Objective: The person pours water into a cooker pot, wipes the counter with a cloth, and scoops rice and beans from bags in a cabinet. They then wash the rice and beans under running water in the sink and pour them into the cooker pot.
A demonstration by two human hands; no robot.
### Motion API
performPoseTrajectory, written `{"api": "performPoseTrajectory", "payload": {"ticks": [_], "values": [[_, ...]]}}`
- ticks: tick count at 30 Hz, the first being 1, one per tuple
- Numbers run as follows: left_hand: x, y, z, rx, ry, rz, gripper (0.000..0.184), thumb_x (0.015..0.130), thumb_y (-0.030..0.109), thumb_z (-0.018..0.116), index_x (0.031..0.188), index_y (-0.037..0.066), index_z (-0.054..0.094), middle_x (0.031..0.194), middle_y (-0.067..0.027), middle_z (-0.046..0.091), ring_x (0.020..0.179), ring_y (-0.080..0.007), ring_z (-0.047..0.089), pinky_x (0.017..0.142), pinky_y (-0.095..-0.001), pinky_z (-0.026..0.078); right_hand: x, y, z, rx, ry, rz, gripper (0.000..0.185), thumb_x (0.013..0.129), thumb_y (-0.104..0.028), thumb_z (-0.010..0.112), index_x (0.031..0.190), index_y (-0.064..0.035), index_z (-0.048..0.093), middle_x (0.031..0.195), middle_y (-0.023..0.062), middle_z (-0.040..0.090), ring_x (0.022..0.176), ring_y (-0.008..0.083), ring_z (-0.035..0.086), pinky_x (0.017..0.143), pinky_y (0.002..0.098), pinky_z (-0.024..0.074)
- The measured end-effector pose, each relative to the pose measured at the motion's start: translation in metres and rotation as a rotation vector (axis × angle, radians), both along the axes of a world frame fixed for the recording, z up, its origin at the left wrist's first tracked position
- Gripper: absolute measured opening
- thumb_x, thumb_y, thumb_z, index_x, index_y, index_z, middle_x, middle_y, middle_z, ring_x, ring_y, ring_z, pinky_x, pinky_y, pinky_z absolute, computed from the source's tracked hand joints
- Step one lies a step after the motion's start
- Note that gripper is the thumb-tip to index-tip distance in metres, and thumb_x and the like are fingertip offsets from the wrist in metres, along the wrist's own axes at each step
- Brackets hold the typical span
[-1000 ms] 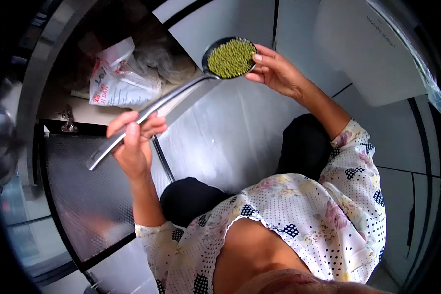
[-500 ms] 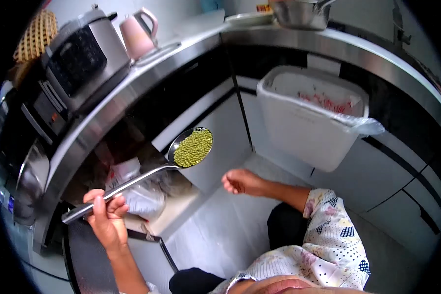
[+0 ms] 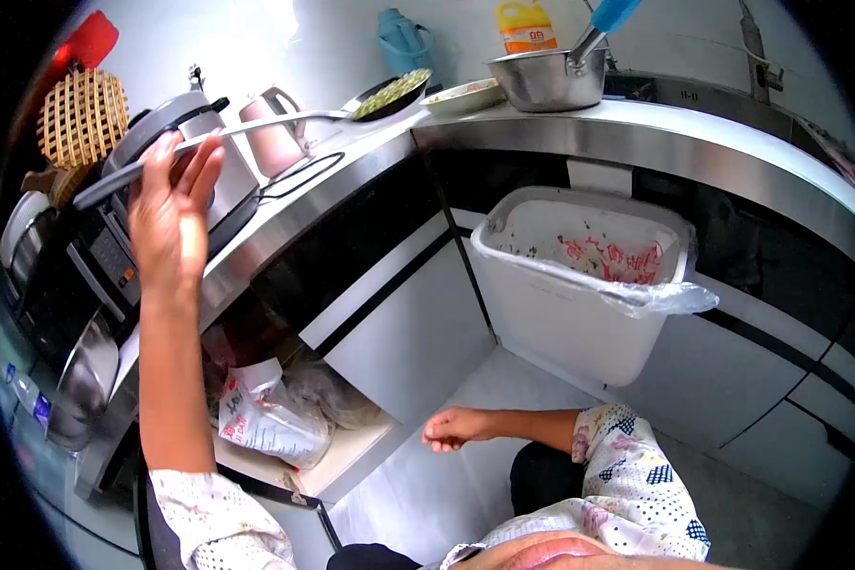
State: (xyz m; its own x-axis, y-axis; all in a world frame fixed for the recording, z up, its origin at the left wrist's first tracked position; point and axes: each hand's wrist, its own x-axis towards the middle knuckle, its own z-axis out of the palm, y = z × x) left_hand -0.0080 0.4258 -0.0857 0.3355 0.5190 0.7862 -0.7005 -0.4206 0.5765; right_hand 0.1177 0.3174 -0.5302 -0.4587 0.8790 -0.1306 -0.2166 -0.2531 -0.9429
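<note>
My left hand (image 3: 173,214) is raised at counter height on the left, its fingers closed around the handle of a metal ladle (image 3: 266,122). The ladle points right, and its bowl holds a heap of green mung beans (image 3: 392,92). From this angle the bowl appears in front of the back wall, over the counter's corner. Low over the floor, my right hand (image 3: 456,428) is loosely curled in a fist, with nothing seen in it. Close to the left hand stands a grey electric cooker (image 3: 214,142), partly hidden by the hand.
A pink kettle (image 3: 274,142), a plate (image 3: 464,98) and a steel pot (image 3: 553,81) stand on the counter (image 3: 503,135). A lined white bin (image 3: 575,318) hangs at the cabinet front. Below left, an open cabinet holds a plastic bag (image 3: 274,418).
My left hand has lifted the ladle of mung beans from low by the open cabinet up to counter height. The view has tilted upward. My right hand stays curled.
</note>
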Motion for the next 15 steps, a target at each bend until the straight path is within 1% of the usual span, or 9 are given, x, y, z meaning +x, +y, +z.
{"api": "performPoseTrajectory", "payload": {"ticks": [2, 3, 4, 5, 9, 10, 13, 15], "values": [[0.037, -0.009, 0.015, 0.031, -0.017, -0.069, 0.015, 0.086, 0.008, 0.056, 0.093, -0.006, 0.053, 0.09, -0.0179, 0.059, 0.087, -0.0319, 0.063, 0.076, -0.0356, 0.058, -0.001, 0.001, -0.001, 0.012, -0.008, 0.03, 0.026, 0.094, -0.03, 0.044, 0.099, -0.0079, 0.056, 0.078, -0.0046, 0.056, 0.063, 0.0038, 0.047, 0.056, 0.0182, 0.0383], [0.055, -0.009, 0.022, 0.052, -0.015, -0.173, 0.014, 0.086, 0.006, 0.055, 0.093, -0.006, 0.052, 0.09, -0.0183, 0.059, 0.088, -0.0339, 0.062, 0.076, -0.0371, 0.058, -0.001, 0.002, -0.002, 0.017, -0.013, 0.044, 0.026, 0.094, -0.03, 0.044, 0.099, -0.0078, 0.056, 0.078, -0.0044, 0.056, 0.063, 0.0039, 0.047, 0.056, 0.0182, 0.0382], [0.074, -0.014, 0.027, 0.06, -0.051, -0.189, 0.015, 0.087, 0.006, 0.054, 0.092, -0.008, 0.05, 0.088, -0.0185, 0.058, 0.088, -0.0359, 0.062, 0.076, -0.0385, 0.058, -0.002, 0.003, -0.003, 0.026, -0.02, 0.053, 0.026, 0.094, -0.03, 0.044, 0.101, -0.0074, 0.056, 0.079, -0.0041, 0.057, 0.064, 0.0037, 0.047, 0.056, 0.0183, 0.0382], [0.091, -0.015, 0.035, 0.07, -0.028, -0.216, 0.016, 0.088, 0.007, 0.052, 0.09, -0.008, 0.048, 0.088, -0.0195, 0.058, 0.087, -0.0372, 0.062, 0.077, -0.0395, 0.058, -0.001, 0.004, -0.003, 0.035, -0.032, 0.067, 0.027, 0.094, -0.03, 0.045, 0.102, -0.0072, 0.057, 0.079, -0.0041, 0.057, 0.064, 0.0037, 0.047, 0.056, 0.0183, 0.0382], [0.144, -0.034, 0.047, 0.17, -0.016, -0.323, 0.017, 0.088, 0.009, 0.052, 0.09, -0.007, 0.048, 0.088, -0.0216, 0.057, 0.086, -0.0374, 0.063, 0.077, -0.0389, 0.058, 0.0, 0.005, -0.005, 0.096, -0.069, 0.102, 0.028, 0.093, -0.028, 0.045, 0.106, -0.0063, 0.057, 0.081, -0.0032, 0.057, 0.066, 0.0045, 0.048, 0.057, 0.019, 0.0388], [0.156, -0.037, 0.047, 0.216, -0.004, -0.339, 0.017, 0.089, 0.009, 0.052, 0.091, -0.007, 0.048, 0.087, -0.0227, 0.058, 0.086, -0.0366, 0.063, 0.076, -0.0371, 0.059, 0.002, 0.005, -0.004, 0.099, -0.081, 0.098, 0.028, 0.093, -0.028, 0.045, 0.106, -0.0062, 0.057, 0.081, -0.0029, 0.057, 0.066, 0.0048, 0.048, 0.057, 0.0192, 0.0391], [0.186, -0.046, 0.043, 0.285, 0.099, -0.308, 0.018, 0.089, 0.013, 0.053, 0.094, -0.004, 0.051, 0.087, -0.0198, 0.06, 0.085, -0.0321, 0.064, 0.076, -0.0354, 0.058, 0.008, 0.002, -0.007, 0.14, -0.105, 0.082, 0.028, 0.093, -0.028, 0.045, 0.107, -0.006, 0.057, 0.082, -0.0018, 0.057, 0.066, 0.0055, 0.048, 0.058, 0.0198, 0.0397], [0.204, -0.047, 0.039, 0.332, 0.149, -0.333, 0.017, 0.089, 0.014, 0.053, 0.094, -0.002, 0.051, 0.087, -0.0184, 0.06, 0.085, -0.0311, 0.065, 0.077, -0.035, 0.058, 0.013, 0.002, -0.01, 0.168, -0.12, 0.068, 0.029, 0.093, -0.028, 0.044, 0.107, -0.0057, 0.057, 0.082, -0.0011, 0.058, 0.067, 0.0058, 0.049, 0.058, 0.02, 0.0399]]}}
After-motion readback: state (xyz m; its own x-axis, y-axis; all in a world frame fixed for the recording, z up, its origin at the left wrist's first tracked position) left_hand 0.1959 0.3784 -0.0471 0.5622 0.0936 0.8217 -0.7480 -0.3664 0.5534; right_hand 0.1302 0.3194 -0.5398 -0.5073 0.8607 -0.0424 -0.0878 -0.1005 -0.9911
